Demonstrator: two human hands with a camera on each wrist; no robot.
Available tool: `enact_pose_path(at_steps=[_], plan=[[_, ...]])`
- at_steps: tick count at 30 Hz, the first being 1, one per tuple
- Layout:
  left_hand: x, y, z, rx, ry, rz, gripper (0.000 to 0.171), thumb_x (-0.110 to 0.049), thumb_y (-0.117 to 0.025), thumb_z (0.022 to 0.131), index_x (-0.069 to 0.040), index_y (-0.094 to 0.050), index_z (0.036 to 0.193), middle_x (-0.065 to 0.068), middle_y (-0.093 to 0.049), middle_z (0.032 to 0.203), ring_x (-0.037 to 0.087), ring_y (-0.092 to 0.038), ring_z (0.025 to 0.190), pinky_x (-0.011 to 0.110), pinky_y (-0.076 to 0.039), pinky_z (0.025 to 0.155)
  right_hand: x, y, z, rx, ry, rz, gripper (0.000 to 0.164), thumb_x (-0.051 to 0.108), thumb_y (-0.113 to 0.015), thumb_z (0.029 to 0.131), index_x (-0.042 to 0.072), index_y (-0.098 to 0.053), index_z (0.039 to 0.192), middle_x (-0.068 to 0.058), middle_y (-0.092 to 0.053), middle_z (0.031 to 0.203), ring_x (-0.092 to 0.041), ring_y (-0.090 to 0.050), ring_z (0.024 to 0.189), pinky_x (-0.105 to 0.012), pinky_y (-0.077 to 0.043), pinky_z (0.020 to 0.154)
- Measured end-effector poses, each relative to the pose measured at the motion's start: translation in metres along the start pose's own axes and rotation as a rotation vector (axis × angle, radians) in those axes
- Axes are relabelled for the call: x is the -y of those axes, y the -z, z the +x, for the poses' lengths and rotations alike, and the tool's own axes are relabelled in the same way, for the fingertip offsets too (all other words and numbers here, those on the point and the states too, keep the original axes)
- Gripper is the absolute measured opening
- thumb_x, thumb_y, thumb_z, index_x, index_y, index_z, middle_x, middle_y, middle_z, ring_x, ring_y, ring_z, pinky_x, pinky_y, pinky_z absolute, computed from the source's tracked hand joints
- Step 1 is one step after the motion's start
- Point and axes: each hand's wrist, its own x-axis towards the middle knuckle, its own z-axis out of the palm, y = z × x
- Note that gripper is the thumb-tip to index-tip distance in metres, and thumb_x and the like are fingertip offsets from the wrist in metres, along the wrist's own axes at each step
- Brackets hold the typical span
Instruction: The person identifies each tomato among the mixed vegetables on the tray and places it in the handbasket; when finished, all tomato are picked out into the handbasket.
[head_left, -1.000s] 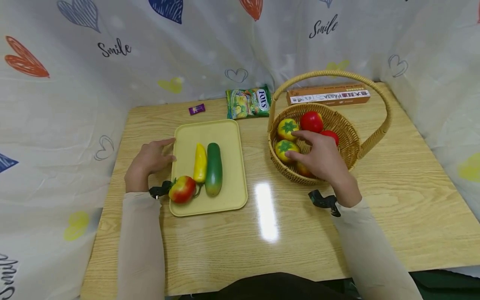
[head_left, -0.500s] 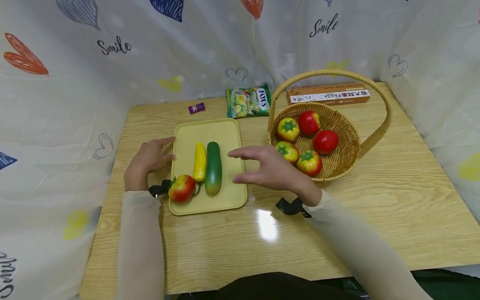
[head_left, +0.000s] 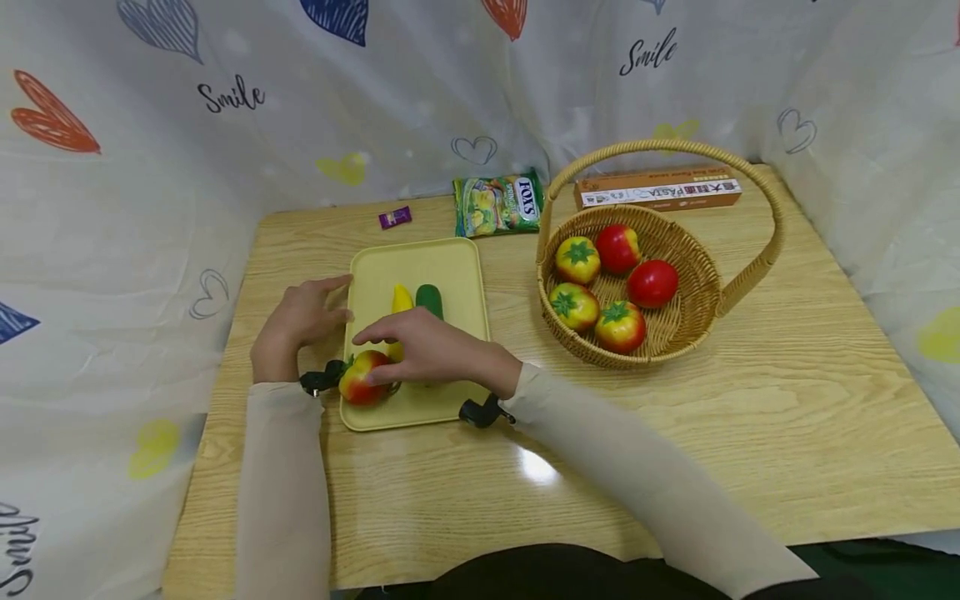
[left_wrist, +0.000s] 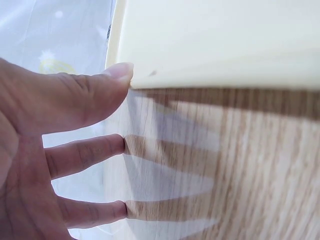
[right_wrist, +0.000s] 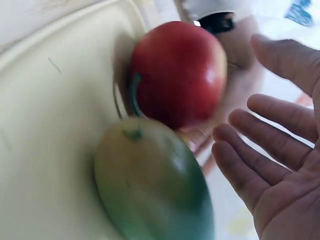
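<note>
My left hand (head_left: 300, 321) rests at the left edge of the pale yellow tray (head_left: 375, 265), its thumb touching the rim in the left wrist view. Over the tray is my right hand (head_left: 438, 346), fingers spread around a red and yellow tomato (head_left: 360, 387) near the tray's front left corner. In the right wrist view these fingers stand apart from the tomato (right_wrist: 175, 75). A yellow chili pepper (head_left: 402, 297) and a green cucumber (head_left: 430, 297) lie beside each other on the tray, partly hidden under the right hand.
A wicker basket (head_left: 701, 329) with a tall handle holds several red and yellow tomatoes to the right. Behind stand a green candy bag (head_left: 498, 205), a small purple packet (head_left: 395, 217) and a long pasta box (head_left: 660, 190). A patterned cloth encloses the table.
My right hand has come out of the basket and moved left across the tray to the tomato, carrying nothing. My left hand has stayed at the tray's edge.
</note>
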Motion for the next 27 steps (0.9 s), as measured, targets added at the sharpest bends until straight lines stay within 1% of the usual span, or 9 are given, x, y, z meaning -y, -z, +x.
enact_pose_path(at_steps=[5, 9, 12, 14, 17, 19, 22, 25, 27], plan=[[0.001, 0.0, 0.001, -0.006, -0.011, 0.002, 0.065, -0.025, -0.064, 0.098, -0.013, -0.037, 0.156, 0.028, -0.044, 0.151, 0.052, -0.041, 0.136, 0.068, -0.035, 0.109, 0.004, -0.013, 0.017, 0.107, -0.004, -0.1, 0.057, 0.043, -0.071, 0.092, 0.012, -0.061, 0.139, 0.002, -0.064, 0.136, -0.009, -0.057, 0.126, -0.019, -0.041, 0.108], [0.003, 0.0, 0.002, -0.007, -0.013, 0.002, 0.066, -0.025, -0.064, 0.098, -0.013, -0.037, 0.156, 0.028, -0.044, 0.151, 0.053, -0.041, 0.136, 0.068, -0.035, 0.109, 0.01, -0.018, 0.018, 0.204, 0.007, -0.118, 0.064, 0.044, -0.073, 0.09, 0.012, -0.057, 0.143, 0.002, -0.063, 0.137, -0.006, -0.057, 0.12, -0.016, -0.041, 0.104], [0.003, 0.0, 0.002, -0.009, -0.013, 0.0, 0.065, -0.025, -0.064, 0.097, -0.013, -0.038, 0.156, 0.028, -0.045, 0.15, 0.052, -0.042, 0.135, 0.068, -0.036, 0.109, 0.014, -0.018, 0.013, 0.224, 0.011, -0.12, 0.062, 0.044, -0.073, 0.09, 0.014, -0.058, 0.142, 0.005, -0.063, 0.135, -0.003, -0.057, 0.115, -0.014, -0.042, 0.099], [0.003, 0.0, 0.002, -0.014, -0.013, -0.001, 0.065, -0.024, -0.064, 0.097, -0.013, -0.038, 0.156, 0.028, -0.046, 0.15, 0.051, -0.044, 0.135, 0.067, -0.036, 0.109, 0.016, -0.014, 0.007, 0.205, 0.029, -0.117, 0.06, 0.043, -0.073, 0.09, 0.014, -0.059, 0.141, 0.005, -0.063, 0.134, -0.003, -0.056, 0.116, -0.014, -0.042, 0.099], [0.003, -0.001, 0.001, -0.017, -0.017, 0.002, 0.065, -0.025, -0.064, 0.097, -0.013, -0.038, 0.156, 0.028, -0.047, 0.149, 0.051, -0.045, 0.133, 0.066, -0.038, 0.108, 0.017, -0.004, -0.005, 0.136, 0.054, -0.077, 0.06, 0.046, -0.074, 0.089, 0.015, -0.06, 0.139, 0.006, -0.063, 0.134, -0.003, -0.055, 0.12, -0.016, -0.041, 0.103], [0.003, -0.001, 0.002, -0.018, -0.019, 0.003, 0.065, -0.025, -0.064, 0.097, -0.013, -0.038, 0.156, 0.028, -0.047, 0.149, 0.051, -0.045, 0.134, 0.066, -0.037, 0.109, 0.016, 0.005, -0.018, 0.072, 0.065, -0.045, 0.059, 0.049, -0.072, 0.089, 0.017, -0.061, 0.138, 0.008, -0.063, 0.133, -0.002, -0.055, 0.121, -0.017, -0.041, 0.105], [0.003, -0.001, 0.002, -0.018, -0.022, 0.002, 0.065, -0.025, -0.064, 0.098, -0.012, -0.038, 0.156, 0.028, -0.046, 0.149, 0.052, -0.043, 0.135, 0.066, -0.036, 0.109, 0.012, 0.02, -0.042, -0.014, 0.044, 0.024, 0.058, 0.053, -0.069, 0.09, 0.021, -0.06, 0.138, 0.01, -0.061, 0.135, -0.001, -0.054, 0.123, -0.021, -0.043, 0.106], [0.003, -0.002, 0.003, -0.017, -0.025, 0.001, 0.065, -0.024, -0.064, 0.097, -0.012, -0.038, 0.156, 0.029, -0.046, 0.149, 0.053, -0.041, 0.136, 0.067, -0.036, 0.109, 0.006, 0.036, -0.069, -0.1, 0.017, 0.094, 0.056, 0.048, -0.072, 0.09, 0.021, -0.06, 0.138, 0.009, -0.06, 0.137, -0.003, -0.056, 0.12, -0.026, -0.05, 0.101], [0.004, -0.002, 0.003, -0.019, -0.027, 0.004, 0.065, -0.024, -0.064, 0.097, -0.012, -0.038, 0.156, 0.03, -0.046, 0.148, 0.054, -0.041, 0.135, 0.067, -0.035, 0.109, 0.001, 0.045, -0.087, -0.153, -0.003, 0.159, 0.054, 0.039, -0.076, 0.089, 0.021, -0.06, 0.137, 0.009, -0.06, 0.137, -0.005, -0.058, 0.119, -0.028, -0.052, 0.101]])
